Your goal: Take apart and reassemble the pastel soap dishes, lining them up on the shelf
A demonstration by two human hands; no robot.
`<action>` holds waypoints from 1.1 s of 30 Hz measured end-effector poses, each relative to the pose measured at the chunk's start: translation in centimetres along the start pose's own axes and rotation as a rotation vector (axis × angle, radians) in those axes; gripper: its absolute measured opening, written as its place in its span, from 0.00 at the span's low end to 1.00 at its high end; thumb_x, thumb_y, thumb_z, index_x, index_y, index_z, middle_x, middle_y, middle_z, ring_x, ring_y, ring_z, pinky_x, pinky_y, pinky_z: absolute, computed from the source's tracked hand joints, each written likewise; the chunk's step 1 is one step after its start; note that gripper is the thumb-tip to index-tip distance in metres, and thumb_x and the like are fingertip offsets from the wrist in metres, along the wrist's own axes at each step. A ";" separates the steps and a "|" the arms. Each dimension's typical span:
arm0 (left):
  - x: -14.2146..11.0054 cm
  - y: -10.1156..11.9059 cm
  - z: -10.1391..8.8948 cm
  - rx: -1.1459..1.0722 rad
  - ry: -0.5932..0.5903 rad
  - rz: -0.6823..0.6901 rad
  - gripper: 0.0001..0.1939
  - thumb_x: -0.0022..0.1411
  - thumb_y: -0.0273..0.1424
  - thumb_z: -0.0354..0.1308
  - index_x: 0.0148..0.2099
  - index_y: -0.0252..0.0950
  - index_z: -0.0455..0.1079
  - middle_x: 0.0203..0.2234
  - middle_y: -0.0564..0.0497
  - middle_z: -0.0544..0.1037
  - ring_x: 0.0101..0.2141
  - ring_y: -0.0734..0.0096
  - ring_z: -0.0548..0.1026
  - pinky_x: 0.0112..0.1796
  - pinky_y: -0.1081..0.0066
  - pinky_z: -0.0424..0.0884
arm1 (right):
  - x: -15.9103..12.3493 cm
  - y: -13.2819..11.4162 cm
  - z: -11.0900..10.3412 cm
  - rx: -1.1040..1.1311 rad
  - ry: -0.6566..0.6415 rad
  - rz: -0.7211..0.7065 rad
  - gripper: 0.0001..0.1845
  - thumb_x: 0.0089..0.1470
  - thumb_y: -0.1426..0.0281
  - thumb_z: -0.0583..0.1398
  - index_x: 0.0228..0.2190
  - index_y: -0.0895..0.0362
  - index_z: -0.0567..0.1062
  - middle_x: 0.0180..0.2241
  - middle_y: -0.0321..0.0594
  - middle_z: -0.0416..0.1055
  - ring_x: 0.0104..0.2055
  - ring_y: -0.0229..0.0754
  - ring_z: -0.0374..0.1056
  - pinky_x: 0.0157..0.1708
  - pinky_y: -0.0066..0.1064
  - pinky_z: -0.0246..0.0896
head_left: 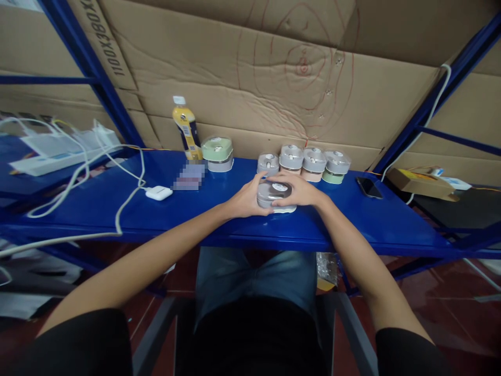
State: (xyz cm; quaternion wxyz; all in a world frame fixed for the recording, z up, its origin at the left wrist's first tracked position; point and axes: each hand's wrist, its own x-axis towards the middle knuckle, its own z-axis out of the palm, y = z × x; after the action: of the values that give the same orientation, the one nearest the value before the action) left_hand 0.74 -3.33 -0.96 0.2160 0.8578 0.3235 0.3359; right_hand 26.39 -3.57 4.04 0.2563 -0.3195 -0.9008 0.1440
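Near the front middle of the blue table (188, 214), a small grey container with a clear lid (270, 192) sits between my two hands. My left hand (250, 198) wraps its left side, thumb and fingers curved round it. From the right, my right hand (301, 190) grips the same container, fingers over its rim and lid. A white label shows on top, and a pale edge shows under it. Just behind stands a row of similar lidded containers, among them a grey one (268, 163), a pink-based one (291, 158) and a green-based one (334, 166).
A green-topped container (217, 153) stands at the back left beside a yellow drink bottle (187, 130). A white earbud case (158, 193) and cables (119, 209) lie left. A phone (369, 187) lies right. Cardboard (203, 78) walls the back; blue posts (94, 68) flank it.
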 end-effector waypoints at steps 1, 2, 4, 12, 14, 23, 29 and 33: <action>0.0 0.0 0.0 0.001 0.000 0.001 0.68 0.50 0.48 0.79 0.82 0.35 0.47 0.72 0.24 0.70 0.71 0.23 0.71 0.68 0.31 0.70 | 0.0 0.0 0.0 -0.001 0.000 -0.002 0.45 0.50 0.48 0.77 0.67 0.45 0.81 0.61 0.45 0.80 0.65 0.60 0.75 0.71 0.58 0.67; 0.0 -0.1 0.1 0.001 0.001 -0.001 0.69 0.49 0.48 0.79 0.82 0.35 0.46 0.72 0.23 0.69 0.72 0.22 0.70 0.68 0.30 0.70 | 0.0 0.0 0.0 -0.005 0.001 -0.002 0.45 0.49 0.48 0.77 0.67 0.44 0.81 0.61 0.44 0.80 0.65 0.60 0.75 0.71 0.58 0.67; 0.0 -0.3 0.1 -0.003 -0.004 -0.006 0.70 0.49 0.48 0.79 0.83 0.34 0.45 0.73 0.23 0.68 0.72 0.21 0.69 0.68 0.28 0.68 | 0.1 0.0 0.0 -0.011 0.004 -0.001 0.45 0.49 0.48 0.78 0.66 0.43 0.81 0.60 0.44 0.81 0.64 0.61 0.75 0.71 0.59 0.67; 0.0 -0.1 0.2 -0.016 0.023 0.077 0.71 0.50 0.42 0.78 0.85 0.35 0.41 0.77 0.25 0.62 0.76 0.22 0.63 0.72 0.31 0.65 | 0.1 -0.9 -0.2 -0.064 0.006 -0.024 0.44 0.51 0.48 0.77 0.66 0.47 0.82 0.57 0.47 0.80 0.60 0.61 0.77 0.65 0.57 0.71; 0.0 -0.2 0.2 -0.019 0.020 0.086 0.72 0.49 0.43 0.79 0.85 0.35 0.40 0.79 0.25 0.57 0.77 0.22 0.61 0.73 0.32 0.64 | 0.1 -1.2 -0.3 -0.087 0.011 -0.035 0.44 0.51 0.48 0.77 0.66 0.50 0.82 0.57 0.48 0.80 0.58 0.61 0.77 0.63 0.57 0.72; 0.5 -0.6 0.3 -0.012 -0.020 0.101 0.77 0.48 0.45 0.80 0.86 0.37 0.36 0.81 0.27 0.53 0.79 0.22 0.55 0.75 0.30 0.58 | 0.0 -1.6 -0.8 -0.167 -0.004 -0.051 0.43 0.52 0.46 0.76 0.65 0.48 0.82 0.57 0.48 0.81 0.58 0.62 0.77 0.62 0.55 0.72; 0.6 0.0 -0.1 0.006 -0.044 0.097 0.76 0.49 0.43 0.78 0.87 0.37 0.35 0.81 0.25 0.54 0.78 0.23 0.58 0.74 0.29 0.60 | -0.1 -1.4 -0.6 -0.147 -0.001 -0.044 0.44 0.51 0.46 0.77 0.64 0.52 0.83 0.55 0.51 0.81 0.58 0.63 0.77 0.62 0.58 0.72; 0.4 0.0 -0.1 -0.001 -0.028 0.119 0.72 0.49 0.42 0.78 0.86 0.37 0.41 0.79 0.28 0.59 0.78 0.25 0.60 0.74 0.32 0.61 | -0.5 -0.5 0.1 -0.084 0.004 -0.035 0.47 0.51 0.45 0.77 0.68 0.48 0.80 0.55 0.49 0.80 0.58 0.62 0.76 0.63 0.59 0.72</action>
State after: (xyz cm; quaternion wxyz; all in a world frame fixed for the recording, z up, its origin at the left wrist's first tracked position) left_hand 0.85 -3.04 -0.75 0.2007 0.8800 0.2689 0.3361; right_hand 26.47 -4.29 4.00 0.2470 -0.3142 -0.9111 0.1010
